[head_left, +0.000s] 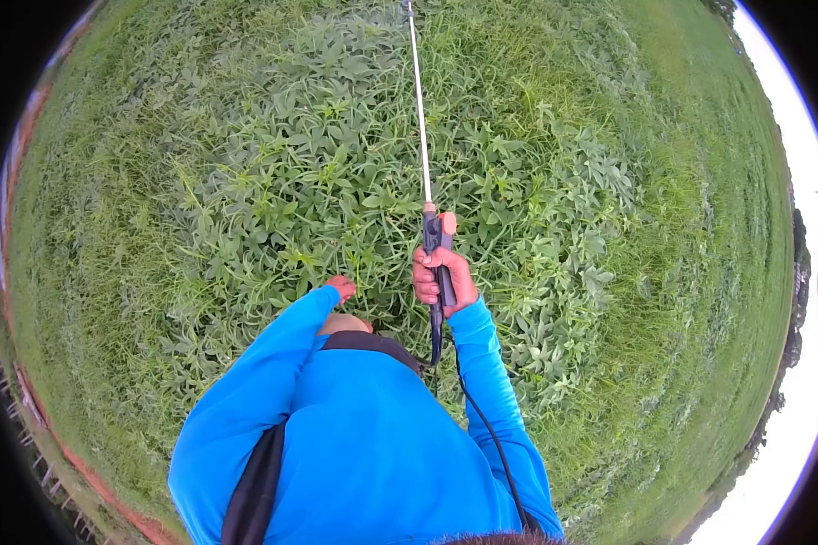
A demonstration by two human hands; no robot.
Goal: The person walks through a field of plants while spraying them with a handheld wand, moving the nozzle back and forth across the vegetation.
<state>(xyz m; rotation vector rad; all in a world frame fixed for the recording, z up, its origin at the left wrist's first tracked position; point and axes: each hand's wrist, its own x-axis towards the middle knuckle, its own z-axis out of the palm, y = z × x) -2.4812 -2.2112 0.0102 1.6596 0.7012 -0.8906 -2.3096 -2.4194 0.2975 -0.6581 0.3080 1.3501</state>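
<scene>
My right hand (443, 277) is wrapped round the dark handle of a spray wand (432, 238), which has an orange-red part at its top. From the handle a thin pale rod (419, 109) reaches forward over the plants to the top edge of the view. A black hose (480, 409) runs from the handle back along my right sleeve. My left hand (343, 288) hangs low beside my leg, near the leaves. Its fingers are too small and partly hidden to make out.
Dense green leafy plants (336, 163) and grass surround my body on all sides. A dark strap (254, 481) crosses my blue shirt. At the far left lie a reddish dirt strip (109, 495) and a row of posts; a tree line (795, 309) stands at the far right.
</scene>
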